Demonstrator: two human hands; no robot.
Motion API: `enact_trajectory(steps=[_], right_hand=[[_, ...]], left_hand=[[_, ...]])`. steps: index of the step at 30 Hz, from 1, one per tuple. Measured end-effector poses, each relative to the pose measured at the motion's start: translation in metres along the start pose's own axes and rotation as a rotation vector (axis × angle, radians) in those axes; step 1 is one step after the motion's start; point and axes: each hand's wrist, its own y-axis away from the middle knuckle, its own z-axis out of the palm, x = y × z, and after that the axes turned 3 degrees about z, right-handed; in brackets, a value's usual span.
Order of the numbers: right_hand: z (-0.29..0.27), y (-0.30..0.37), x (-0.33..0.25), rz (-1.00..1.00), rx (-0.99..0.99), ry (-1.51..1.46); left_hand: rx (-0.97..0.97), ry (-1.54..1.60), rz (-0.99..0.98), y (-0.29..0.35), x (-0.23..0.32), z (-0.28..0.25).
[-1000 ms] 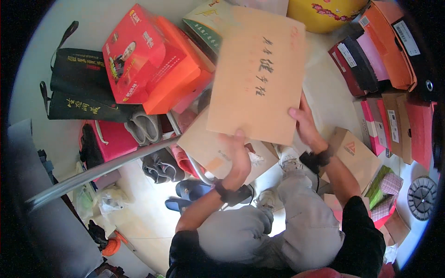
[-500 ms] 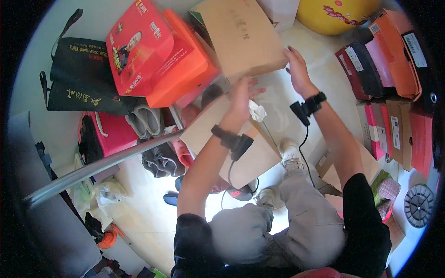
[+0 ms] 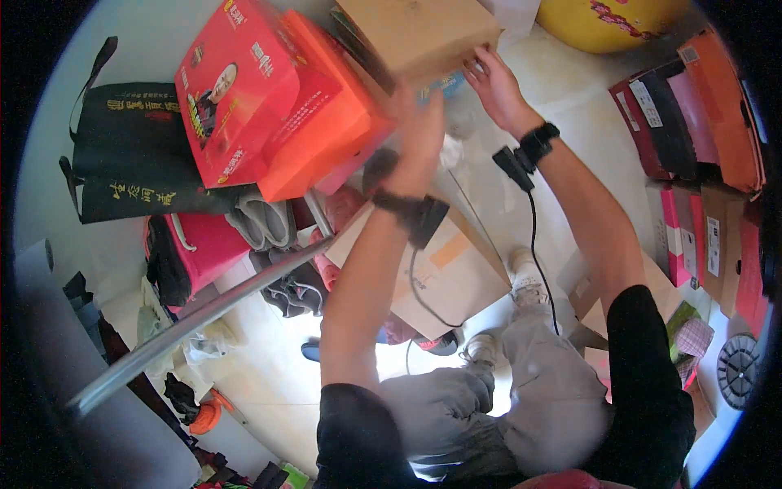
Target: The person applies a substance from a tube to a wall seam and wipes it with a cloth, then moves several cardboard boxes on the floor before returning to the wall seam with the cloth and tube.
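Observation:
A brown cardboard box (image 3: 436,37) is at the far middle, beside the red and orange boxes. My right hand (image 3: 501,90) is at its near right corner, fingers extended and apart, fingertips against or very close to the cardboard. Just below the near edge is my left hand (image 3: 419,122), smeared by motion, so its fingers cannot be made out. A small blue patterned thing (image 3: 441,85) shows between the hands under that edge. Another cardboard box (image 3: 448,273), with a strip of tape on top, lies nearer me, partly behind my left forearm.
A red gift box (image 3: 244,90) and an orange box (image 3: 338,122) stand left, beside dark bags (image 3: 134,155). A metal rail (image 3: 195,326) crosses the left side above shoes (image 3: 289,285). Shoe boxes (image 3: 709,114) are stacked at the right. A yellow rounded container (image 3: 607,24) stands far right.
The far cardboard box sits higher in view, and both hands have shifted farther away with it. My left hand is now blurred. A blue patterned thing has come into view beneath the box.

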Motion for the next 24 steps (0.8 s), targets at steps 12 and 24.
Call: enact_trajectory(steps=[12,24], right_hand=[[0.026,-0.042,-0.008,0.063,0.055,0.246],[-0.074,0.162,0.032,0.642,-0.339,0.842]], left_hand=[[-0.019,0.473,-0.318,-0.021,-0.016,0.003],[-0.259,0.171,-0.553,0.18,-0.047,-0.211]])
